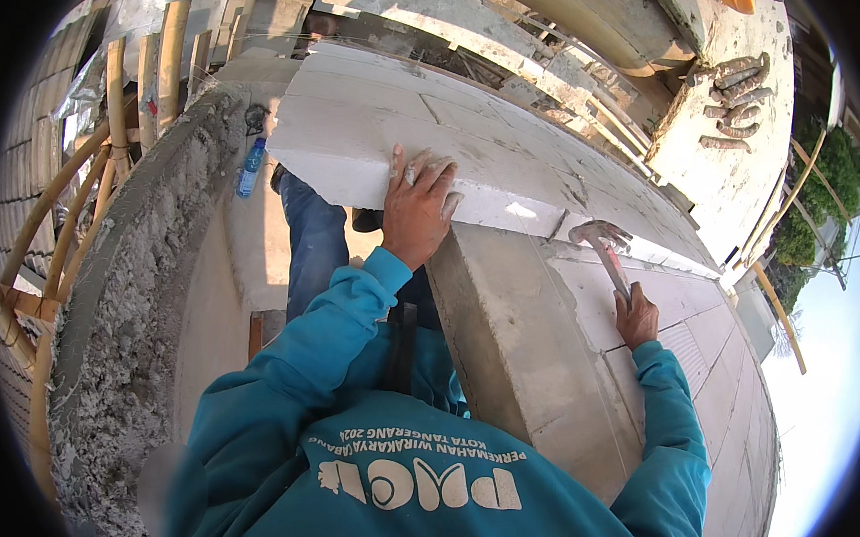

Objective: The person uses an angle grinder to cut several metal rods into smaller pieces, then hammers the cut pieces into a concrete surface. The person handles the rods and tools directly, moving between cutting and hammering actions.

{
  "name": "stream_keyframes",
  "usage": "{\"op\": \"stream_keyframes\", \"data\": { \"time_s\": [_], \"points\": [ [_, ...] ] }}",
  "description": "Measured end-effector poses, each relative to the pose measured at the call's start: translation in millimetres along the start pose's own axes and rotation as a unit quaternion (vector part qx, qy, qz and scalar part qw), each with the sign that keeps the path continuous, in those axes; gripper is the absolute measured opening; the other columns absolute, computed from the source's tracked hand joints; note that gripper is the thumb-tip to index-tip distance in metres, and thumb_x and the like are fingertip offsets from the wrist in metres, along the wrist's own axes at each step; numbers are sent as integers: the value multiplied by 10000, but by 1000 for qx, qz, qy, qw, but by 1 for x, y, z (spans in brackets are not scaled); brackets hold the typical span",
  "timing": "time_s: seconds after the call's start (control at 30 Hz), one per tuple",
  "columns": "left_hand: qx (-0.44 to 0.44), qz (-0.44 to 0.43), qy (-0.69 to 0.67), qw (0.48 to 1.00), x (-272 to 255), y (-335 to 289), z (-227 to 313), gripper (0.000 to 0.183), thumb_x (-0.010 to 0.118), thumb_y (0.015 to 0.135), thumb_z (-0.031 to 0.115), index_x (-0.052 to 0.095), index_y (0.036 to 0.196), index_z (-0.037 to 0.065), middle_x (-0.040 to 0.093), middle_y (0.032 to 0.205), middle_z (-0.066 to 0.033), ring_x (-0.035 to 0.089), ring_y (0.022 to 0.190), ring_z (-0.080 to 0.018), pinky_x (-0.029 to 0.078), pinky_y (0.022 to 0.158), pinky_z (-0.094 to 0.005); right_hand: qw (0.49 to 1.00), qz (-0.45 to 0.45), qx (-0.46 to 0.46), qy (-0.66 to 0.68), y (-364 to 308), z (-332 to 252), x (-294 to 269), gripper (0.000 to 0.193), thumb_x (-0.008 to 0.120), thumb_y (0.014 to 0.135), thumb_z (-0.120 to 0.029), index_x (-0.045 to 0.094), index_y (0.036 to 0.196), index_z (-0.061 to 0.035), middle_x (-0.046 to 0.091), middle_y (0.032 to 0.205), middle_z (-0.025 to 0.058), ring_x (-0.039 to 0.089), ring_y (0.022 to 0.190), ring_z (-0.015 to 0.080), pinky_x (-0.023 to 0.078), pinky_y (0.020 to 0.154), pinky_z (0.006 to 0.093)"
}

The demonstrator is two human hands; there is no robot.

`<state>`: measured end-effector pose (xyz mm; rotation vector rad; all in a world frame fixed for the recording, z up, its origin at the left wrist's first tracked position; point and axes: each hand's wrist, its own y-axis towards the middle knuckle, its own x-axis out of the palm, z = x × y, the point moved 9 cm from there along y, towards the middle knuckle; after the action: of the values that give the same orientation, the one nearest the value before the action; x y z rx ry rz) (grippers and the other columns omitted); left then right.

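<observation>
My left hand (418,208) lies on the near edge of a white block wall (350,116), its fingers stretched out and dusted with white. My right hand (636,318) is closed around the handle of a hammer (611,257). The curved metal hammer head (595,232) is at the wall's lower white edge, to the right of my left hand; whether it touches the blocks I cannot tell. Between my arms runs a grey concrete beam or column (504,320), and pale blocks (679,289) with joint lines extend to its right.
A rough mortar-covered wall (146,285) curves along the left, with bamboo poles (171,60) beyond it. A blue-labelled plastic bottle (250,169) stands near that wall. Bent rusty rebar ends (742,95) stick out of pale concrete at the upper right.
</observation>
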<state>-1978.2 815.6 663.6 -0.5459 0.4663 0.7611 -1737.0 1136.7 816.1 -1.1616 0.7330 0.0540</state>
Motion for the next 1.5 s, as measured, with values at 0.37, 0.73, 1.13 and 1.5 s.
{"op": "stream_keyframes", "data": {
  "time_s": [0.37, 0.73, 1.13, 1.5],
  "points": [
    [0, 6, 5, 1000, -4, -1, 3, 400, 717, 829, 225, 656, 1182, 46, 630, 1208, -77, 511, 1239, -298, 175, 1199, -567, 998, -17, 3, 54, 5, -29, -6, 303, 607, 940, -270, 524, 1102, -28, 643, 763, 289, 644, 763, 491, 492, 656, 542],
    [-3, 12, 0, 1000, -6, 1, 1, 394, 721, 823, 215, 658, 1168, 35, 635, 1192, -74, 518, 1230, -298, 206, 1193, -559, 997, 53, 7, 63, 36, -30, -27, 406, 596, 957, -314, 534, 1049, 77, 607, 718, 305, 639, 693, 458, 487, 599, 452],
    [-3, 5, -3, 1000, -9, -4, 2, 386, 685, 858, 216, 648, 1187, 18, 625, 1197, -91, 492, 1260, -302, 164, 1222, -516, 991, -123, 47, -26, 20, -29, -12, 414, 598, 932, -325, 535, 1134, 31, 654, 854, 324, 641, 853, 508, 501, 764, 548],
    [12, -23, 17, 1000, -7, 1, 7, 416, 688, 851, 223, 633, 1200, 3, 620, 1238, -104, 481, 1274, -323, 132, 1224, -523, 985, -39, -85, -143, 75, -73, -106, 295, 602, 932, -283, 556, 1134, -74, 678, 839, 229, 665, 831, 431, 518, 761, 517]
  ]
}}
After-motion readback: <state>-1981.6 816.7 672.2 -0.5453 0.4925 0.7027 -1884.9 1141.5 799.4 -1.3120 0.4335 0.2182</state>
